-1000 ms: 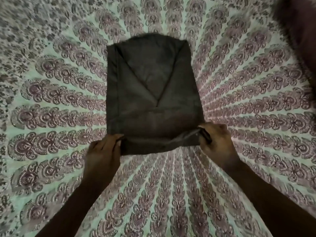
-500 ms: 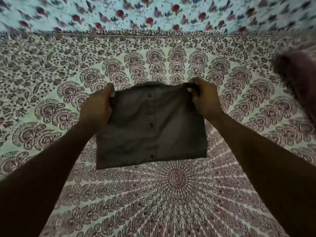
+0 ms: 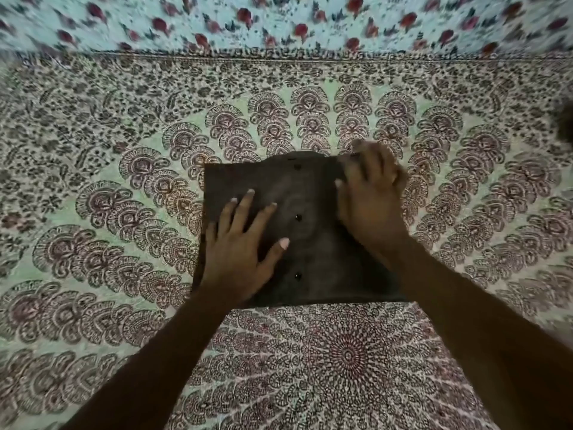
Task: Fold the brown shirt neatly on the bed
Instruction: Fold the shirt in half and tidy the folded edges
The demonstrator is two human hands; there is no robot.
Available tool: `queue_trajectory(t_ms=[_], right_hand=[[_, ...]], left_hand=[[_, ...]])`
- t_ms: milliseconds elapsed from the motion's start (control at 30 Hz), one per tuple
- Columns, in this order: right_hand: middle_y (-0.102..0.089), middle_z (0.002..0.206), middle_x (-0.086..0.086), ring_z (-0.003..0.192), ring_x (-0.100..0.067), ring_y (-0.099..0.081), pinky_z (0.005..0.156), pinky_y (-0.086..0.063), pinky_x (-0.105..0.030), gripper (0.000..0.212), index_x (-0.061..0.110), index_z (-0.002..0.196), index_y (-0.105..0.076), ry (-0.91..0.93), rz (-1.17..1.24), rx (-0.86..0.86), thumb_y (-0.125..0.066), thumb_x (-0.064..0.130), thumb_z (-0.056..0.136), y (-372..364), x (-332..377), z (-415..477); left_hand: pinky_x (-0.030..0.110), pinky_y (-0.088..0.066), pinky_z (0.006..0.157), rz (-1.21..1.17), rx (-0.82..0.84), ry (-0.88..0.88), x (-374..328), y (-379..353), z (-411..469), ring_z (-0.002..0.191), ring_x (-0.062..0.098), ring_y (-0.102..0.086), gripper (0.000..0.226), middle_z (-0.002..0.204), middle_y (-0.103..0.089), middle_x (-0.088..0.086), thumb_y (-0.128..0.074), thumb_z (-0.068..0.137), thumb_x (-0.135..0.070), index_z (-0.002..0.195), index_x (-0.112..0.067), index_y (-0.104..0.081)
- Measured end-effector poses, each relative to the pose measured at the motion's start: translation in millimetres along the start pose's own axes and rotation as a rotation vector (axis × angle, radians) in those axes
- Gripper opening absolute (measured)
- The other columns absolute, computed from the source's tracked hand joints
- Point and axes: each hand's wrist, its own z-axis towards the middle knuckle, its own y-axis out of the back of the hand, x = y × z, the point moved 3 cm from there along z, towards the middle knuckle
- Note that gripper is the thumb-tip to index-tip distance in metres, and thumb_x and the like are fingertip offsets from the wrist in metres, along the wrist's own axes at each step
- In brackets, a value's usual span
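Mandala-printed bed sheet (image 3: 102, 144) fills the head view, with floral fabric (image 3: 279, 23) along the top edge. At frame centre the brown shirt (image 3: 313, 283) lies folded square, buttons up. The left hand (image 3: 238, 259) presses flat on its left half, fingers spread. The right hand (image 3: 369, 193) covers the upper right corner, too blurred to tell whether it grips.

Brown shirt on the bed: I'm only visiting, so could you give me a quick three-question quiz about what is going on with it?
1. True or false: the brown shirt hangs in the air.
2. Fill in: the right hand is on the shirt's far ____ corner.
3. What is the left hand doing? A) lying flat on the shirt B) gripping a pillow C) pointing upward

Key: 1 false; 2 right; 3 A.
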Motion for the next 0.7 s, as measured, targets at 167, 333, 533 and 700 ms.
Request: queue_trajectory(t_ms=[167,333,533,700], right_hand=[[-0.006,0.174,0.003,0.160,-0.029,-0.008,0.120,-0.025,-0.057,0.059,0.049,0.157,-0.028,0.166,0.036,0.347,-0.033,0.065,0.101,-45.8,34.3,-56.2],[0.008,0.173,0.013,0.161,-0.020,0.003,0.125,-0.009,-0.062,0.077,0.063,0.155,0.001,-0.068,-0.047,0.419,-0.024,0.090,0.087,-52.7,-15.2,-55.8],[0.010,0.174,-0.008,0.159,-0.039,0.013,0.123,0.005,-0.062,0.083,0.034,0.164,-0.016,-0.119,-0.151,0.278,-0.026,0.080,0.096,-40.9,-19.7,-37.1],[0.000,0.174,0.009,0.161,-0.025,0.000,0.124,-0.014,-0.063,0.071,0.053,0.159,-0.012,0.208,-0.017,0.391,-0.025,0.079,0.095,-62.5,2.4,-23.5]], left_hand=[[0.061,-0.022,0.120,0.101,0.000,-0.072,-1.3,-29.8,4.4,0.159,0.031,-0.009,0.076,0.173,-0.004,-0.007,-0.028,0.091,-0.080,0.158,-0.045,-0.024],[0.067,-0.015,0.121,0.110,-0.013,-0.027,4.0,-37.4,6.7,0.158,0.041,0.003,0.087,0.173,0.006,-0.011,-0.032,0.081,-0.090,0.158,-0.054,-0.009],[0.070,-0.007,0.119,-0.159,0.070,0.174,5.9,-24.6,26.6,0.157,0.036,0.015,0.110,0.169,0.020,-0.015,-0.055,0.063,-0.093,0.154,-0.060,-0.003],[0.071,-0.003,0.119,-0.136,0.166,0.168,15.6,-34.1,40.3,0.158,0.030,0.014,0.119,0.168,0.021,-0.018,-0.065,0.054,-0.093,0.150,-0.066,0.001]])
